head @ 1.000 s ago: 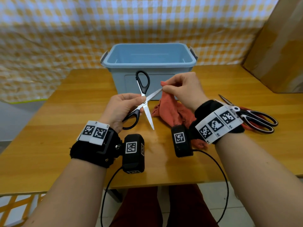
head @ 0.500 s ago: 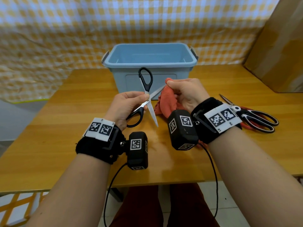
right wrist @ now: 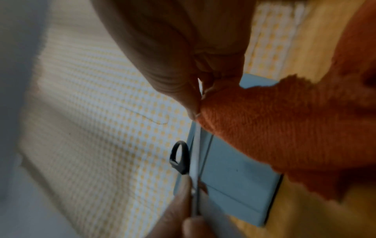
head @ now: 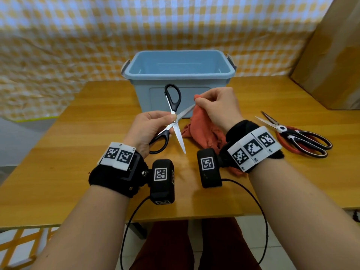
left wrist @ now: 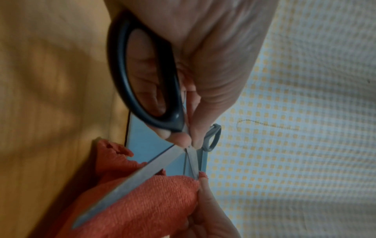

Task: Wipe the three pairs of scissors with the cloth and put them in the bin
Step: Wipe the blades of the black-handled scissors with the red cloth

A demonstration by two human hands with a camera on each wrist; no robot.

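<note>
My left hand (head: 153,127) grips the black-handled scissors (head: 172,100) near their pivot, blades spread wide apart, above the table. One blade points toward me, the other toward my right hand (head: 214,106). That hand pinches the orange-red cloth (head: 202,131) around the far blade's tip. The left wrist view shows the cloth (left wrist: 142,201) wrapped on that blade beside the scissors (left wrist: 146,83). In the right wrist view the cloth (right wrist: 274,128) covers the blade end of the scissors (right wrist: 195,161). A red-and-black pair of scissors (head: 300,137) lies on the table at the right. The blue bin (head: 179,75) stands behind my hands.
The wooden table (head: 58,162) has bare room at the left and near its front edge. A brown cardboard panel (head: 331,55) leans at the back right. A yellow checked cloth (head: 78,36) hangs behind the table.
My right hand slid the cloth in along the far blade and back out toward its tip. The left hand shifted the scissors slightly right and kept its grip.
</note>
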